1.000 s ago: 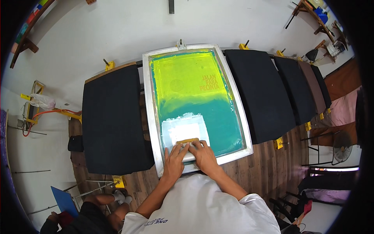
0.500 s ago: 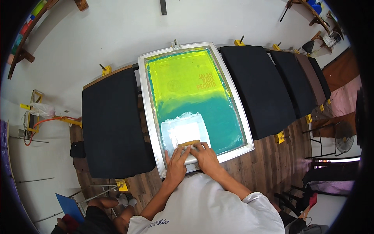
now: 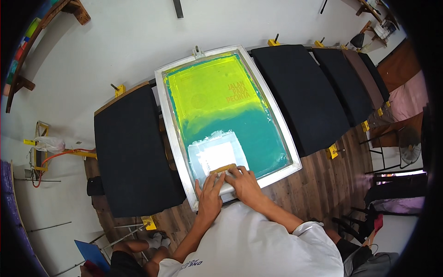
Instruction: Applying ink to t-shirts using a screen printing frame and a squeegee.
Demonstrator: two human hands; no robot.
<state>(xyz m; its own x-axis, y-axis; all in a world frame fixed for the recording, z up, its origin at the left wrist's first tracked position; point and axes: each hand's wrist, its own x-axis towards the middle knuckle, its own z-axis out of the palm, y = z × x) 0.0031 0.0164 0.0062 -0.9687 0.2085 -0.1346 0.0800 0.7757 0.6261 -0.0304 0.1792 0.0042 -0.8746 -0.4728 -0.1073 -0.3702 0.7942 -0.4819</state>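
A screen-printing frame (image 3: 290,134) with a pale metal border lies in front of me. Its mesh is bright yellow-green at the far end and teal green (image 3: 258,143) nearer to me. Toward the near left is a pale patch with a bright white rectangle (image 3: 217,154). At the near end of the mesh stands a squeegee with a tan wooden edge (image 3: 223,169). My left hand (image 3: 210,196) and my right hand (image 3: 242,184) grip it side by side, fingers bent over it. The squeegee's lower part is hidden by my hands.
Black padded boards flank the frame, one on the left (image 3: 131,152) and several on the right (image 3: 300,101), with yellow clamps (image 3: 332,151) at their ends. A person's legs (image 3: 157,244) and a blue panel (image 3: 92,254) are at lower left. A fan (image 3: 410,152) stands far right.
The view has turned slightly, so the frame and boards sit a little differently in it. Both hands keep their grip on the squeegee at nearly the same place on the screen.
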